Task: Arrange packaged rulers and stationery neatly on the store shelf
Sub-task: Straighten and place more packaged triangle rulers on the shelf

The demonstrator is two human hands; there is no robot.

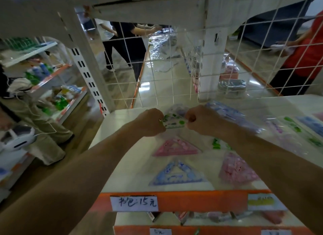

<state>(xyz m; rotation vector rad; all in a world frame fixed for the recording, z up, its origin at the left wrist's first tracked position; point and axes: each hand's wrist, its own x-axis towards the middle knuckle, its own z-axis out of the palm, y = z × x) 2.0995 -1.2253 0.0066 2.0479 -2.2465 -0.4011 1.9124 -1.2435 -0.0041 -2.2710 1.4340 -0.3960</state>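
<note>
Nearest, the orange shelf edge (174, 200) carries a handwritten price label (134, 203). Just behind it, a blue set-square pack (176, 175) and a pink one (176, 146) lie flat on the white shelf board (132, 173). Farther in, the left hand (150, 122) and right hand (201, 120) pinch a green-patterned packet (173, 121) between them. Bare board shows left of the hands, and a wire grid (174, 84) closes the back.
</note>
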